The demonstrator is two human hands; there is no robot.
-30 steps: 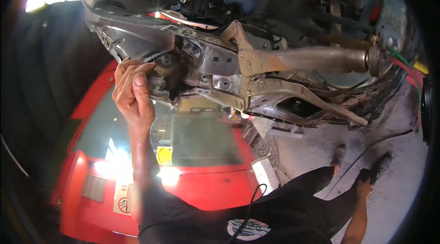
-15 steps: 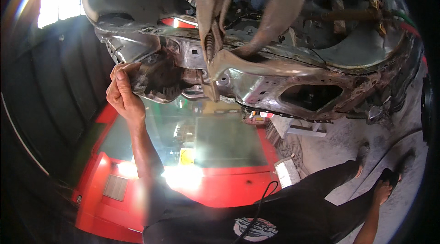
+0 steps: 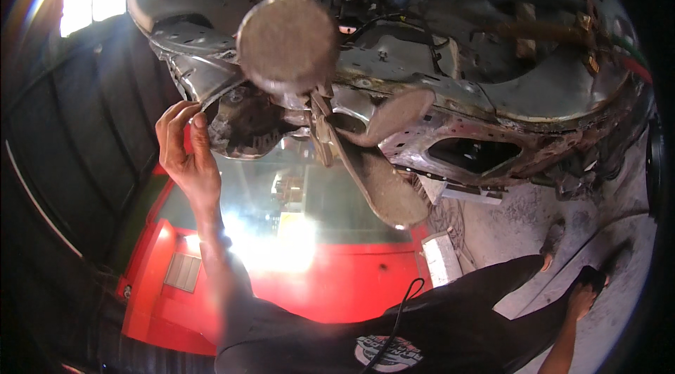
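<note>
My left hand (image 3: 188,156) is raised at the outer left end of a car body frame. Its thumb and fingertips come together at the edge of a dark, crumpled sheet metal panel (image 3: 242,126), with a gap showing inside the curled fingers. Low on the right, my right hand (image 3: 582,299) is closed round something dark beside my lower leg; what it is I cannot make out. A brown metal clamp-like piece (image 3: 288,43), with a round disc and paddle-shaped arms, hangs in front of the frame. Nothing of mine touches it.
The stripped car front (image 3: 485,124) spans the top, with an oblong opening in its side. Below it stands a red vehicle (image 3: 351,279) with a glass windshield. A dark wall (image 3: 77,128) rises at left. Coiled cable and a white box (image 3: 441,260) lie on the grey floor.
My left hand has shifted slightly left, and its grip on the panel edge has loosened to the fingertips. The clamp-like piece has swung round, bringing its disc into view. My right hand hardly moved.
</note>
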